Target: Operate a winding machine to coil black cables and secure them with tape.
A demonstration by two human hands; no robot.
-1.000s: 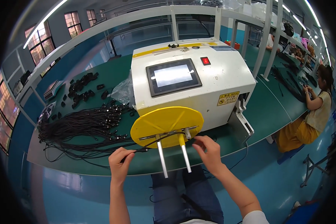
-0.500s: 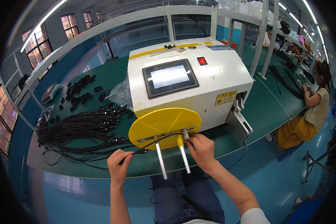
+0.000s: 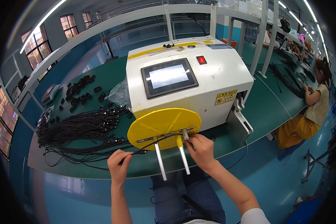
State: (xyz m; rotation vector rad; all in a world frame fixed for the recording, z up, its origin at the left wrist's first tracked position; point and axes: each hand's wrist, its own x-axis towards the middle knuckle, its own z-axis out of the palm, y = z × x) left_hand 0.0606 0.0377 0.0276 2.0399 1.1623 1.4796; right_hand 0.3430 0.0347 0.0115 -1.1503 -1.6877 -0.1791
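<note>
A black cable [image 3: 150, 143] is stretched across the front of a yellow disc [image 3: 156, 121] on a white machine. My left hand [image 3: 118, 164] pinches the cable just left of the disc. At the disc's lower right, my right hand [image 3: 201, 150] is closed beside a short grey post [image 3: 185, 134]; its thumb and fingertips grip the cable's other end, partly hidden there. Two metal rods, a left one [image 3: 160, 162] and a right one [image 3: 184, 160], stick out from the disc toward me, between my hands.
The white machine [image 3: 220, 86] carries a lit screen [image 3: 169, 78] and a red switch [image 3: 201, 60]. A heap of black cables [image 3: 78, 127] and several small black parts [image 3: 78, 89] lie on the green table [image 3: 265, 108]. At the right sits another person [image 3: 315, 100].
Both hands keep their places and their hold on the cable. The view has shifted very slightly; nothing else visibly differs.
</note>
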